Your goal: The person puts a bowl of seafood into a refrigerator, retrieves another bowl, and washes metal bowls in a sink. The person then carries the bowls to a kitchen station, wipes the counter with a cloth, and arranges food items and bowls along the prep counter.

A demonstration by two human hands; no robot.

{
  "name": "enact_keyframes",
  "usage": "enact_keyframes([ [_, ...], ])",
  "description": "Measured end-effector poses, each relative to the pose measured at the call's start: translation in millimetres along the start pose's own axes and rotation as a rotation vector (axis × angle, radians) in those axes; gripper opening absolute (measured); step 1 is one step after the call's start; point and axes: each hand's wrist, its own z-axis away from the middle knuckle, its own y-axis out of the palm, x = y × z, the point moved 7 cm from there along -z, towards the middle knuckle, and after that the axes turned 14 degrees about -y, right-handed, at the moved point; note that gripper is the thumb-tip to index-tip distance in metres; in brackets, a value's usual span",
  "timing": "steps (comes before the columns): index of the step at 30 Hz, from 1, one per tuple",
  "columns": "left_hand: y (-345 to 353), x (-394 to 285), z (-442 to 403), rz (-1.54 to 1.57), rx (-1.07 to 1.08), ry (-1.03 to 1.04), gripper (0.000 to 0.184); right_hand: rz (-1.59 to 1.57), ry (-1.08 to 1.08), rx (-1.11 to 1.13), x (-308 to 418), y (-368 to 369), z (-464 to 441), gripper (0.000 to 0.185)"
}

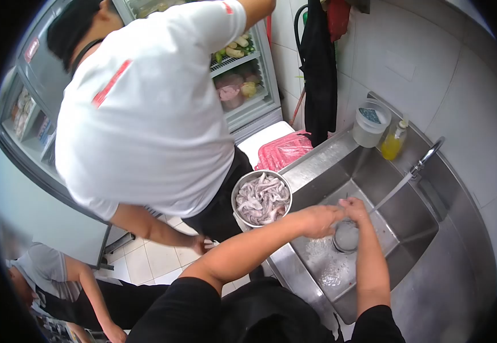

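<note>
Over the steel sink (397, 251), my left hand (322, 220) and my right hand (354, 209) are close together near the running water. The fingers of my left hand are blurred, and whether anything is in them cannot be made out. My right hand has its fingers curled together, with something too small to name at the fingertips. Below them a small round container (346, 236) stands in the sink, partly hidden by my hands. Water pours from the faucet (428, 155). A metal bowl (234, 200) full of pale, purplish squid-like pieces (262, 197) sits on the sink's left edge.
A person in a white shirt (145, 114) stands at the left by an open fridge (265, 74). Another person (48, 268) is at the lower left. A plastic tub (368, 134) and a yellow soap bottle (393, 144) stand behind the sink. Red plastic bags (282, 151) lie beside it.
</note>
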Motion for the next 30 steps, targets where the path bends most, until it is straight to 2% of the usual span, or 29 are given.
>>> enact_keyframes([
  [1, 6, -2, 13, 0.052, -0.031, 0.056, 0.058, -0.030, -0.008, -0.001, 10, 7, 8, 0.072],
  [4, 14, 13, 42, 0.101, -0.129, 0.005, 0.045, -0.102, -0.027, -0.038, 45, 23, 26, 0.063],
  [5, 14, 21, 52, 0.115, -0.186, 0.004, 0.040, -0.233, 0.013, -0.088, 74, 9, 45, 0.053],
  [6, 11, 27, 65, 0.121, -0.241, 0.005, 0.036, -0.448, 0.134, -0.126, 33, 17, 29, 0.046],
  [7, 4, 33, 80, 0.131, -0.302, -0.008, 0.031, -0.580, 0.192, -0.221, 31, 0, 34, 0.038],
  [10, -14, 51, 119, 0.208, -0.342, -0.085, 0.020, -1.101, 0.180, -0.500, -42, -59, 9, 0.024],
  [11, -16, 60, 134, 0.225, -0.392, -0.112, 0.018, -1.250, 0.167, -0.539, -52, -75, -2, 0.022],
  [12, -21, 66, 146, 0.224, -0.449, -0.125, 0.017, -1.263, 0.213, -0.711, -20, -99, 16, 0.017],
  [13, -20, 75, 157, 0.203, -0.504, -0.153, 0.016, -1.230, 0.108, -0.704, -27, -120, 7, 0.018],
  [14, -19, 84, 166, 0.180, -0.541, -0.181, 0.015, -0.952, 0.014, -0.646, -21, -142, 1, 0.019],
  [15, -16, 95, 175, 0.151, -0.578, -0.211, 0.014, -0.919, -0.020, -0.622, -18, -158, -7, 0.021],
  [16, -10, 111, 181, 0.170, -0.625, -0.285, 0.015, -0.714, -0.066, -0.696, -20, -177, -15, 0.024],
  [17, -7, 123, 186, 0.190, -0.669, -0.346, 0.016, -0.344, -0.088, -0.736, -12, -194, -17, 0.033],
  [18, -10, 129, 193, 0.239, -0.726, -0.380, 0.016, 0.412, -0.265, -0.624, -13, -222, -35, 0.044],
  [19, -9, 140, 199, 0.264, -0.731, -0.489, 0.015, 0.415, -0.279, -0.750, 5, -224, -22, 0.055],
  [20, -8, 149, 203, 0.295, -0.772, -0.549, 0.018, 0.626, -0.328, -0.697, 3, -227, -29, 0.065],
  [24, 6, 180, 216, 0.522, -0.884, -0.666, 0.034, 0.759, -0.265, -0.359, -14, -230, -40, 0.083],
  [26, 19, 195, 211, 0.822, -0.755, -0.774, 0.039, 0.839, -0.209, -0.223, -17, -231, -43, 0.087],
  [29, 25, 200, 208, 1.129, -0.661, -0.820, 0.046, 0.723, -0.163, -0.245, -6, -229, -40, 0.087],
  [30, 26, 201, 205, 1.183, -0.640, -0.832, 0.046, 0.859, -0.104, -0.217, -6, -227, -43, 0.090],
])
